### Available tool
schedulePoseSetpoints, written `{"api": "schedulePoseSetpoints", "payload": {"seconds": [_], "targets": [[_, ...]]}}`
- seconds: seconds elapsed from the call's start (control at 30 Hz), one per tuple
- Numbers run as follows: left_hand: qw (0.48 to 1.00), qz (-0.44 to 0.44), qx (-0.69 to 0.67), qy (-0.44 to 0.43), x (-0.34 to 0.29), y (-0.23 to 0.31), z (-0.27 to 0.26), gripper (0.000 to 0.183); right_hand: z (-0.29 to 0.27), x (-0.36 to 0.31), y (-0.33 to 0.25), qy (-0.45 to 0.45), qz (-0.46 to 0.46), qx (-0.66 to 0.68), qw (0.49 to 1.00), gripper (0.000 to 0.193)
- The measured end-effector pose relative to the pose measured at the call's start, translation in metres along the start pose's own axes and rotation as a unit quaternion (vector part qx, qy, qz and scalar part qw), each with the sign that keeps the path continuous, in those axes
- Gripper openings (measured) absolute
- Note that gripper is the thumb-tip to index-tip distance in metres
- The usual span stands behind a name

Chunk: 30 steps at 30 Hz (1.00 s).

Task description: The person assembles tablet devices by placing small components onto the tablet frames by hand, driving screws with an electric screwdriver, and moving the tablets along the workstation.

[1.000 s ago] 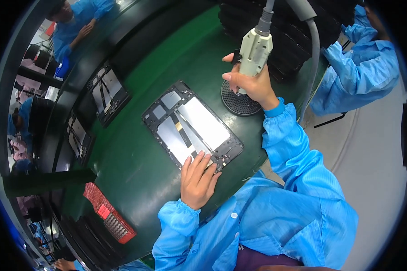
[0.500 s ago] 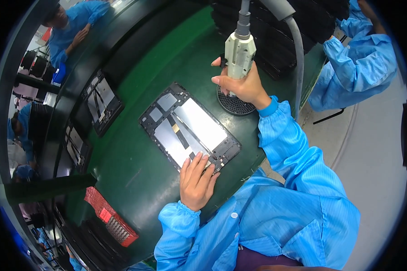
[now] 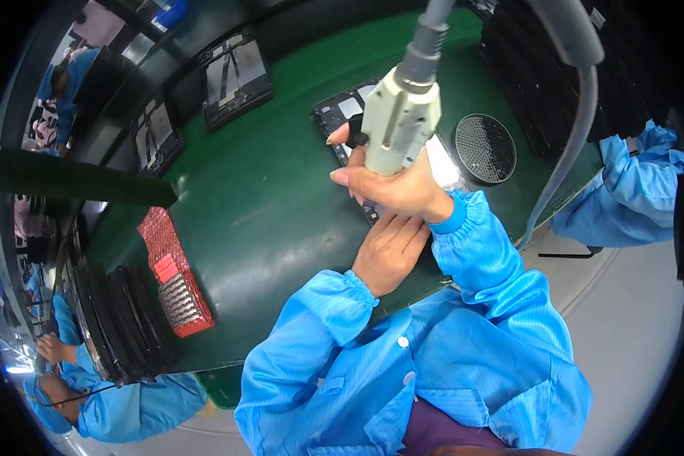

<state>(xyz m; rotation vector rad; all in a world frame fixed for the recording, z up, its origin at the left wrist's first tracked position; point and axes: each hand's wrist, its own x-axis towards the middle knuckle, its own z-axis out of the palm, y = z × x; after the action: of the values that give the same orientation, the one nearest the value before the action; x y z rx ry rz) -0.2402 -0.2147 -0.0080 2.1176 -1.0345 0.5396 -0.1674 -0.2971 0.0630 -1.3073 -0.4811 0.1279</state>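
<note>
My right hand (image 3: 406, 188) grips a white powered screwdriver (image 3: 400, 125), which hangs from a grey hose above an opened tablet (image 3: 333, 115). The driver's tip is hidden behind my hand. The tablet lies on the green bench, its silver inner plates partly covered by the tool and my right hand. My left hand (image 3: 390, 257) rests at the tablet's near edge with its fingers stretched out, their tips hidden under my right hand. To the right of the tablet sits a round black screw dish (image 3: 486, 149) with a grid of holes.
Two more opened tablets (image 3: 237, 80) lie at the far left. A red bubble-wrap pouch (image 3: 194, 308) with rows of metal parts is at left, beside stacked black trays (image 3: 118, 319). More black trays (image 3: 577, 91) stand at right, behind a grey hose (image 3: 577, 144). Co-workers (image 3: 623, 190) in blue sit nearby.
My right hand has brought the screwdriver from over the round dish leftward to over the tablet. My left hand stays at the tablet's near edge. The whole view has shifted.
</note>
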Motion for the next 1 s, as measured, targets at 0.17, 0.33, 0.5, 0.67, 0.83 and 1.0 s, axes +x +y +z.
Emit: {"api": "schedulePoseSetpoints", "payload": {"seconds": [0.17,0.33,0.5,0.67,0.83,1.0], "targets": [[1.0,-0.008,-0.004,-0.002,0.0,0.005,0.0,0.03,0.004,-0.001,0.006,-0.005,0.014,0.002,1.0,0.037],[1.0,-0.008,-0.005,0.007,0.0,0.003,0.0,0.031,0.003,0.0,0.011,0.005,0.025,-0.004,1.0,0.037],[1.0,0.003,0.002,0.025,0.002,0.002,-0.001,0.029,0.004,0.002,0.011,0.006,0.021,0.005,1.0,0.034],[0.999,-0.026,-0.021,-0.005,-0.002,0.006,0.004,0.023,0.005,-0.009,0.019,0.0,-0.051,-0.08,0.995,0.029],[0.999,-0.033,-0.024,-0.026,-0.003,0.006,0.0,0.023,0.005,-0.005,0.019,0.004,-0.149,-0.112,0.982,0.035],[0.994,-0.043,0.083,-0.064,0.003,-0.011,-0.014,0.039,-0.039,-0.014,-0.024,0.044,0.009,0.021,0.999,0.046]]}}
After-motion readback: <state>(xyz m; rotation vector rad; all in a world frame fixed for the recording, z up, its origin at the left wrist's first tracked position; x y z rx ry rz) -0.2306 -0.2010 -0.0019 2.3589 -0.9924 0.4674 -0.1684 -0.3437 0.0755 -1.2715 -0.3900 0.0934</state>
